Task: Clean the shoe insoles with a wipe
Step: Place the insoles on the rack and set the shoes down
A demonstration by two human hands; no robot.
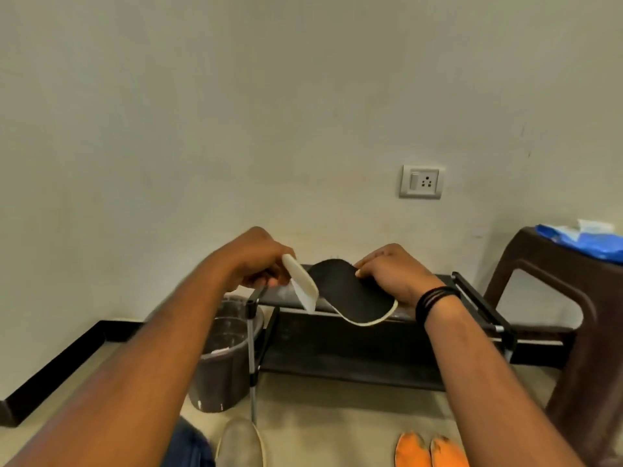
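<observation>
While both arms are reaching out over the black shoe rack (354, 352), the person is handling two insoles above its top shelf, and no wipe is showing in either hand, so I judge the step to be sorting or presenting the insoles, not rubbing them. The black-topped insole (350, 291) is sagging under the right hand (394, 274), whose fingers are curling over its far edge and pressing it down. The left hand (259, 261) is pinching the second insole (301, 281), its pale underside turned toward the camera.

Next, one hand would need to free itself and fetch a wipe; the blue packet (583, 239) on the brown plastic stool (556, 308), well apart to the right, may hold them, though its label is too blurred to read.

Both thumbs are hidden. The bucket (226, 358) is partly behind the left forearm, and the grey shoe (241, 444) and orange footwear (429, 451) are cut off at the bottom edge.
</observation>
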